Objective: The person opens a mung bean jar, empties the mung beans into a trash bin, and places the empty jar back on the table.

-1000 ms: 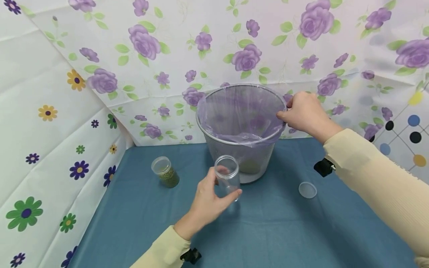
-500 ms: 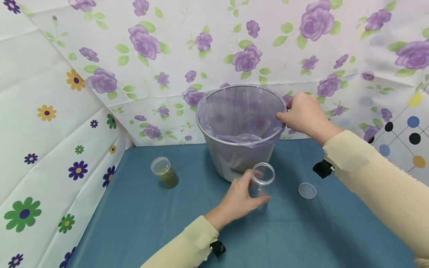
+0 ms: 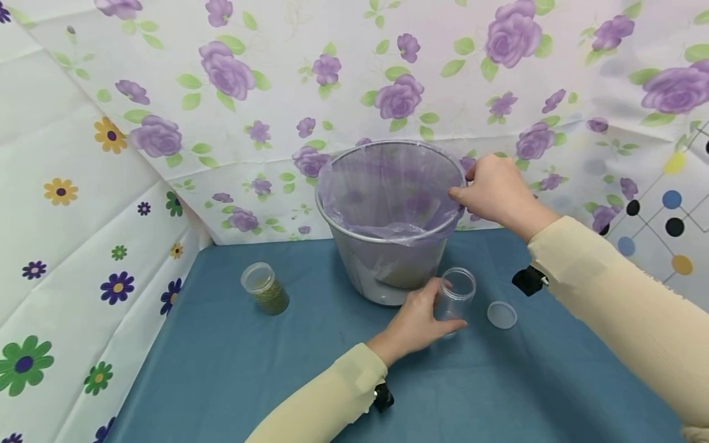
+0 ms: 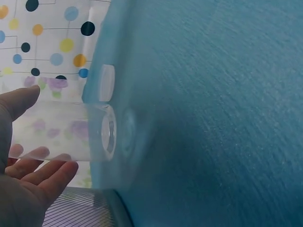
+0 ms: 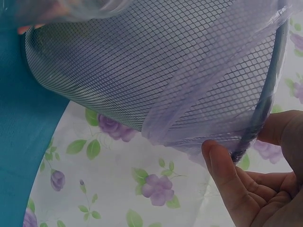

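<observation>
My left hand point(image 3: 418, 320) grips an upright clear plastic jar point(image 3: 456, 292) by its side, the thumb in front and the fingers behind. The jar has no lid on and looks empty; in the left wrist view its base point(image 4: 110, 133) is close over the blue cloth. With thumb and fingers, my right hand point(image 3: 495, 191) pinches the right rim of a silver mesh wastebasket point(image 3: 360, 261). A thin purple bag point(image 3: 382, 191) lines the basket and folds over the rim there, under my right thumb point(image 5: 218, 156). A flat round translucent lid point(image 3: 501, 314) lies right of the jar.
Left of the basket stands a second jar point(image 3: 268, 289), capped and partly filled with small green beans. The blue cloth point(image 3: 288, 369) covers the table. Flowered sheets point(image 3: 266, 55) hang behind and at the left, close to the basket's back.
My left hand has carried the clear jar rightward, from in front of the basket to beside the loose lid. The right hand stays on the basket's rim. The head view has shifted slightly.
</observation>
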### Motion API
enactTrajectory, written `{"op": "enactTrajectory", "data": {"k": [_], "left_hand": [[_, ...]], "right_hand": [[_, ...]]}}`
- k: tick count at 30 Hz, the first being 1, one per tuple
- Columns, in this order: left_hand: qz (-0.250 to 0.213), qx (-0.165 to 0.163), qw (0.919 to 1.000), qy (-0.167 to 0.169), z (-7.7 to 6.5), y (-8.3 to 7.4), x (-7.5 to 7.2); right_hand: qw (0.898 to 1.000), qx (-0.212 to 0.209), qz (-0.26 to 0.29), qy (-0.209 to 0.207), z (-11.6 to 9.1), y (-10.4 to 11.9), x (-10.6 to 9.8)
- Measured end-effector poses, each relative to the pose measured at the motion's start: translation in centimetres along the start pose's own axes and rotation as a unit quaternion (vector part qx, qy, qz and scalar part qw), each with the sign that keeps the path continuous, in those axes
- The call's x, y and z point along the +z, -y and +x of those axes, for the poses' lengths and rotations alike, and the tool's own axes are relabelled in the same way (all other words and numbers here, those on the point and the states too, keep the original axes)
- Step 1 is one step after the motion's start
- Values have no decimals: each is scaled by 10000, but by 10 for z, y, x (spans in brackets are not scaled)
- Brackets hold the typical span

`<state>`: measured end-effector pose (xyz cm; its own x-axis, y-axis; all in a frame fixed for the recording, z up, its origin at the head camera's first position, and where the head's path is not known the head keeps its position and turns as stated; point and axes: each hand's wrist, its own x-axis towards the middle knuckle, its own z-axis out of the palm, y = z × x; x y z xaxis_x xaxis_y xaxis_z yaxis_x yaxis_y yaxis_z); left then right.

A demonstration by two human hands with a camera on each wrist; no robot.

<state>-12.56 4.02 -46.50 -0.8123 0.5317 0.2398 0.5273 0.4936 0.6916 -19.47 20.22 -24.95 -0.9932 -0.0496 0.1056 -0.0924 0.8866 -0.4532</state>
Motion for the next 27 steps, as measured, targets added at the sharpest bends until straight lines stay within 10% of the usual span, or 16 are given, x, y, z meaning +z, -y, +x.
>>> {"op": "enactTrajectory", "data": {"k": [20, 27], "left_hand": [[71, 108, 9996, 252, 3, 10, 15], [72, -313, 9984, 471, 0, 9, 10]], "right_hand": [[10000, -36, 19, -27, 0, -2, 2], [9999, -79, -3, -71, -2, -1, 2]]}}
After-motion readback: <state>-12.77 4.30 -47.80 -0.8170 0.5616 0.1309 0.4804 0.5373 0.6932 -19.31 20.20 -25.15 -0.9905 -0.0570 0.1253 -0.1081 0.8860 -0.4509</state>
